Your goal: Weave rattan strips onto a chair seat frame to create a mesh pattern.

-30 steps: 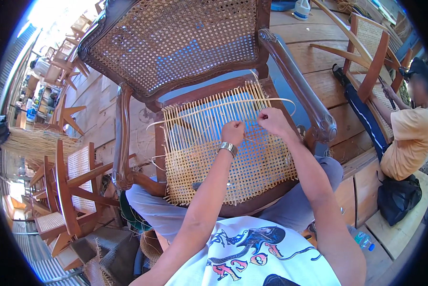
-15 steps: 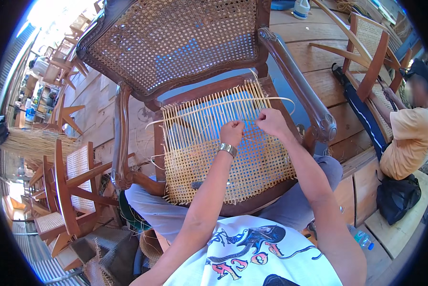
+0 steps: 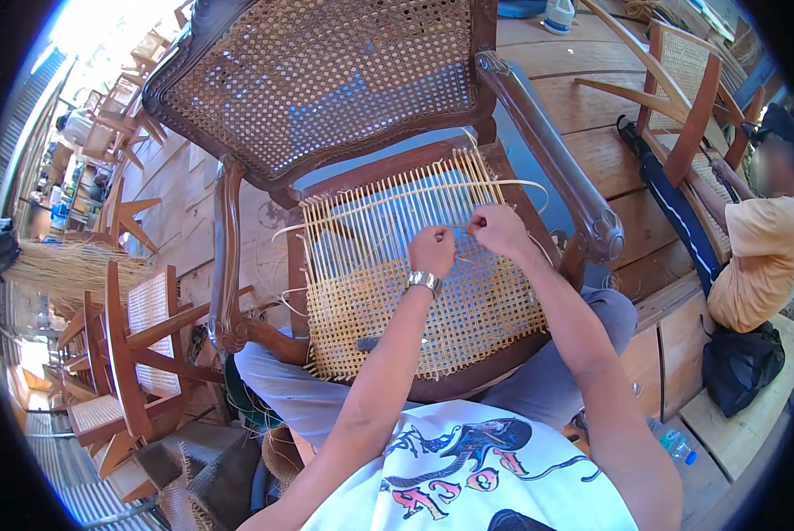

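An armchair with a dark carved wooden frame (image 3: 552,142) stands before me, its seat a half-woven cane panel (image 3: 361,305). Close weave fills the near part; the far part has only lengthwise strands, crossed by one loose curved cane strip (image 3: 388,192). Above the middle of the seat my left hand (image 3: 432,250) is closed in a pinch. My right hand (image 3: 498,232) pinches just to its right, a small gap between them. A thin cane strand (image 3: 462,228) runs between the fingertips, partly hidden. A dark-handled tool (image 3: 368,343) lies on the weave, partly behind my left forearm.
Wooden cane chairs (image 3: 149,327) stand at the left beside a bundle of loose fibre (image 3: 78,270). At the right, a person in a tan shirt (image 3: 755,257) sits by another chair (image 3: 680,97). A black bag (image 3: 742,372) and plastic bottle (image 3: 675,445) lie near right.
My right hand has come left and slightly lower, closer to my left hand. My left hand has turned slightly. The chair and loose strip stay put.
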A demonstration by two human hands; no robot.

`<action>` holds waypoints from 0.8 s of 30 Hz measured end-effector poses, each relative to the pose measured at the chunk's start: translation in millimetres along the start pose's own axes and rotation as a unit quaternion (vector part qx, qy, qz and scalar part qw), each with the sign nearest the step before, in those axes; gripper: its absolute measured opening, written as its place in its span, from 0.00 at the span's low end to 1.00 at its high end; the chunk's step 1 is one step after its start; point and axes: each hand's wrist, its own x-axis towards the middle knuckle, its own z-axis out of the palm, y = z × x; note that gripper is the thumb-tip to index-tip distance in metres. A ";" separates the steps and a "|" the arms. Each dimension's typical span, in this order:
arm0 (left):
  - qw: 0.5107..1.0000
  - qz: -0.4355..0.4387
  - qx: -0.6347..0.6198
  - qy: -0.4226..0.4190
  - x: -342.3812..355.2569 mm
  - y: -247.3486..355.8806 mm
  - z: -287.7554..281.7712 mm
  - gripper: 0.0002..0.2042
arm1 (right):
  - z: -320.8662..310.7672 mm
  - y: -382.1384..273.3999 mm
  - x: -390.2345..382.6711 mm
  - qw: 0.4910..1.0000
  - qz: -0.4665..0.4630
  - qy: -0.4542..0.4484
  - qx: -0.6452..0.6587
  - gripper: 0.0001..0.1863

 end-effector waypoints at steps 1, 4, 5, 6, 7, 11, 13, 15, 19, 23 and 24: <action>1.000 -0.001 0.001 0.001 -5.6 3.9 -4.9 0.14 | -4.3 -7.7 -3.6 1.000 0.014 0.002 0.003 0.08; 0.995 0.014 0.088 0.050 -14.3 13.5 -15.3 0.13 | -3.5 -8.0 -4.1 1.000 0.011 0.000 0.006 0.08; 0.992 0.022 0.115 0.039 -12.6 16.0 -17.1 0.13 | -3.0 -6.8 -3.8 1.000 -0.007 -0.003 0.006 0.09; 0.989 0.030 0.141 0.027 -11.2 18.8 -18.1 0.13 | -2.2 -5.5 -4.1 1.000 -0.007 -0.003 0.005 0.09; 0.989 0.029 0.140 0.027 -10.6 24.1 -18.1 0.13 | -1.9 -5.2 -4.5 1.000 -0.003 -0.007 0.000 0.09; 0.988 -0.016 0.151 0.022 -7.6 23.0 -11.5 0.13 | -1.0 -2.9 -4.1 1.000 0.003 -0.011 -0.006 0.09; 0.992 0.009 0.114 0.052 -1.0 8.4 -8.0 0.13 | 0.1 1.2 -0.4 1.000 -0.003 -0.022 0.003 0.09; 0.997 -0.067 -0.005 -0.028 7.3 -3.8 -11.0 0.13 | -1.7 5.8 1.9 0.999 -0.010 -0.032 0.011 0.08; 0.998 -0.049 -0.027 -0.011 4.8 -7.3 -10.8 0.13 | -0.6 3.6 4.1 0.999 -0.004 -0.039 0.019 0.07; 0.998 -0.013 0.041 0.042 -5.4 4.6 -13.1 0.13 | 5.9 -0.3 3.2 1.000 -0.010 -0.004 -0.002 0.07; 0.996 0.016 0.065 0.055 -7.6 7.2 -15.5 0.13 | 5.5 -0.1 3.0 1.000 -0.010 -0.004 -0.002 0.07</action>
